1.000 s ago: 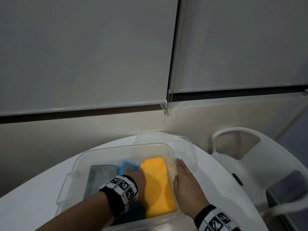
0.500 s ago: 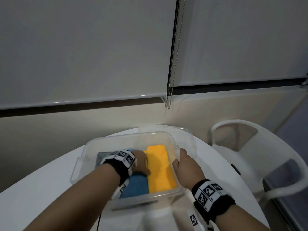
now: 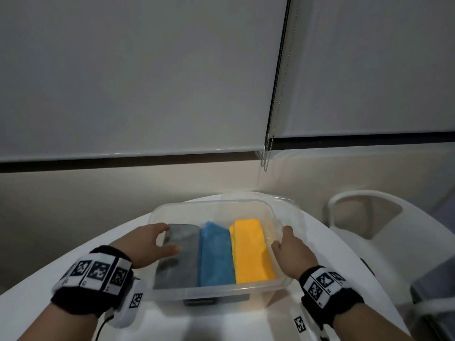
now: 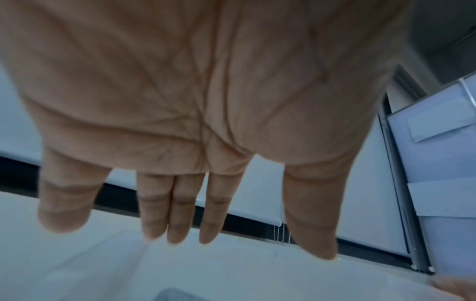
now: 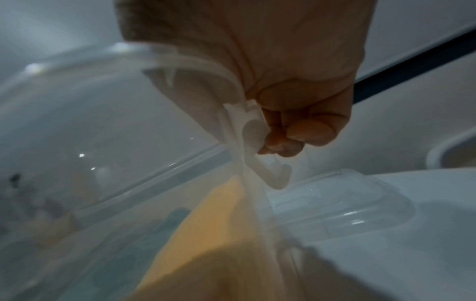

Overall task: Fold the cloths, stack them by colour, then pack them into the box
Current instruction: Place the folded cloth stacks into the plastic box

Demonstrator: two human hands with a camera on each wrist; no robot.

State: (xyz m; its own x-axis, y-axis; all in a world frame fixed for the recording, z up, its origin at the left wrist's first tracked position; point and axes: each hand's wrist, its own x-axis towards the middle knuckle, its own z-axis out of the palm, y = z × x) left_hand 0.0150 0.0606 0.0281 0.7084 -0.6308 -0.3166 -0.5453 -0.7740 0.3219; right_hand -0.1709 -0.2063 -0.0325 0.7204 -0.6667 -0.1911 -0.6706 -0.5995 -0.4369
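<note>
The left hand [image 3: 150,244] has come out from among the cloths and now lies at the left wall of the clear plastic box [image 3: 216,290], fingers straight and apart, holding nothing. The right hand [image 3: 291,252] has curled its grip over the box's right rim. Inside, the folded grey cloth [image 3: 178,257], blue cloth [image 3: 215,254] and yellow cloth [image 3: 251,252] lie side by side, left to right. Packing looks finished; the clear lid [image 3: 290,205] behind the box on the white table [image 3: 44,286] probably goes on next.
</note>
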